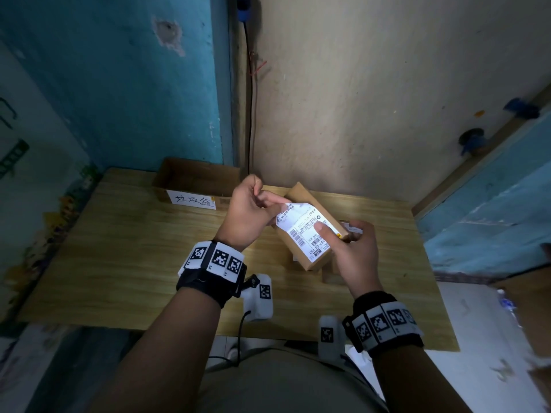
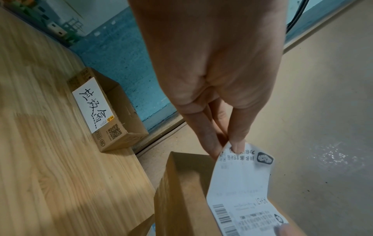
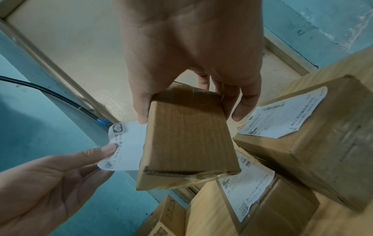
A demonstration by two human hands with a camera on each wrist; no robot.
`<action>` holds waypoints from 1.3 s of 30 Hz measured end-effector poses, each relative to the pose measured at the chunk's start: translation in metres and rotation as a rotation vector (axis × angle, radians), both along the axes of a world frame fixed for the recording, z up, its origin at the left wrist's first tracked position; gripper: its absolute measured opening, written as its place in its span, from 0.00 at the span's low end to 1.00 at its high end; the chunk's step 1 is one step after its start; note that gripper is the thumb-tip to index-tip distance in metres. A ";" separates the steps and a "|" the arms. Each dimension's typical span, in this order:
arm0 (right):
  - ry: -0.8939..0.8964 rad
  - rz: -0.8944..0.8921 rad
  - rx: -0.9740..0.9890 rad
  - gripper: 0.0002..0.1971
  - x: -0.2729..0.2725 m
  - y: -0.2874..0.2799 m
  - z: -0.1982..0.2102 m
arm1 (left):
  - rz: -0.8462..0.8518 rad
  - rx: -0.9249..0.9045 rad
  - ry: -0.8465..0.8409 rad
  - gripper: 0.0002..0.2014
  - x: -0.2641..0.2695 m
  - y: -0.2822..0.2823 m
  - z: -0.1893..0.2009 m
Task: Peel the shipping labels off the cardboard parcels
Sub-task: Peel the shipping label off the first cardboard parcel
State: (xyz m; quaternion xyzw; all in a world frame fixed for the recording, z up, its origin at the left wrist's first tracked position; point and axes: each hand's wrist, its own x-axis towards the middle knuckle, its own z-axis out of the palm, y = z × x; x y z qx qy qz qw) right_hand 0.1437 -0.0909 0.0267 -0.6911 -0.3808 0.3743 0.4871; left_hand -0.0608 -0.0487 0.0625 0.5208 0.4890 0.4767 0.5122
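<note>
Parcel [image 1: 310,231] held in air above tabletop [image 1: 125,248] far right corner, long axis running far-left to near-right. Right hand [image 1: 348,248] gripped near end, thumb pressing label [image 1: 301,225]. Left hand [image 1: 253,210] pinched lifted far corner of label, nearer free edge. Judged: peel toward right thumb.

My head camera looks steeply down over the table [image 1: 119,248]; each wrist camera looks closely along my fingers, all sharing the held parcel [image 1: 313,234].
</note>
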 end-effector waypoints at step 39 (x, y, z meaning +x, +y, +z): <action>-0.053 -0.029 -0.081 0.33 0.007 0.003 0.001 | 0.013 -0.044 -0.061 0.20 0.010 0.005 0.000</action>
